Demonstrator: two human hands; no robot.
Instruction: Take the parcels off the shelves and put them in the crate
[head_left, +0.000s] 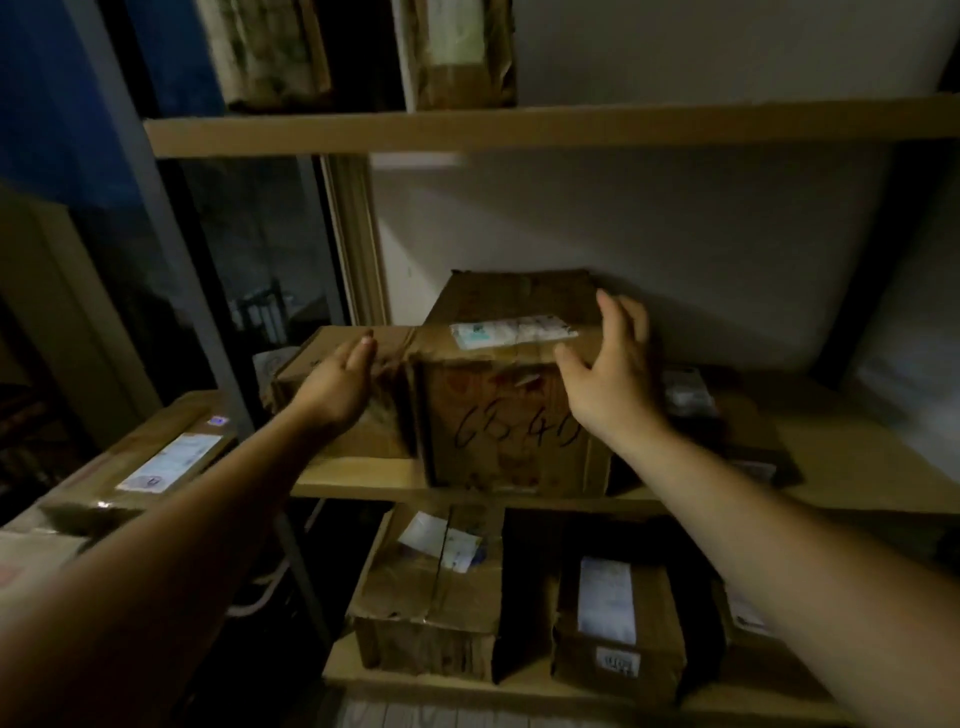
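A tall cardboard parcel (498, 410) with a white label on top and dark numbers handwritten on its front stands on the middle shelf (363, 480). My left hand (337, 384) is held flat at its left side, in front of a lower brown parcel (317, 364). My right hand (608, 369) is spread open at the tall parcel's upper right corner. Neither hand grips the box. No crate is visible.
More parcels sit on the lower shelf (431, 597) (618, 623) and the top shelf (462, 52). A small dark parcel (691, 395) lies to the right on the middle shelf. A flat labelled box (150, 467) rests at the left. A white wall is behind.
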